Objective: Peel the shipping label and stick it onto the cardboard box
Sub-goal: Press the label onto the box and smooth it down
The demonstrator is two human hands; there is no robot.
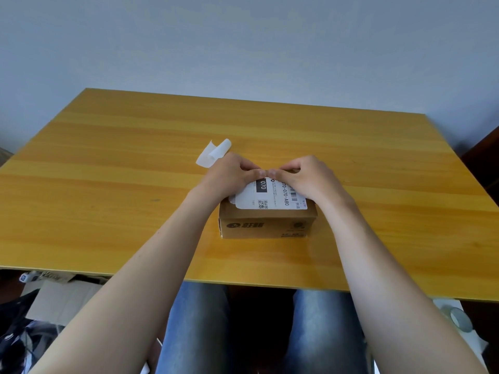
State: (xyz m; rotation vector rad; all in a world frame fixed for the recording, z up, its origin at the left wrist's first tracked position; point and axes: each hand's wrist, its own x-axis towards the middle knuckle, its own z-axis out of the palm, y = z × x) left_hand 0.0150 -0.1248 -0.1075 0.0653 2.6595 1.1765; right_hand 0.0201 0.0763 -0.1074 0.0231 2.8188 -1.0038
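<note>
Step in hand: seating the label.

- Cardboard box (266, 225) sits about mid-table (108, 157), a little nearer the near edge than the far one, its printed side facing the near edge.
- Shipping label (272, 197) lies on the box top. It covers most of the top, with its print running sideways to the viewer.
- Left hand (229, 175) and right hand (310, 178) meet at the far edge of the box top.
- Both thumbs (256, 174) lie flat on the label, tip to tip. The other fingers curl down behind the far edge. Cannot tell whether they clamp the box's far wall or just rest there, so the grip is unresolved for both hands.
- Curled white backing paper (212, 155) lies on the table just beyond the left hand, toward the far edge. Peeling looks done.
- The label's near-left corner seems to stand slightly off the box under the left wrist. It is probably not bonded yet.

To do this step well (judgement):
- Sweep the thumbs apart from the centre line toward the left and right edges of the box.
- Then work toward the near edge, so air is pushed out and not trapped.
- Keep pressure even over the barcode and the QR patch, since creases there would spoil scanning.
- Finish with the loose near-left corner.
- The box is light, so bracing it with the curled fingers should stop it sliding.

Tape roll (459, 318) lies off the table, below its near-right corner. It is not needed.
</note>
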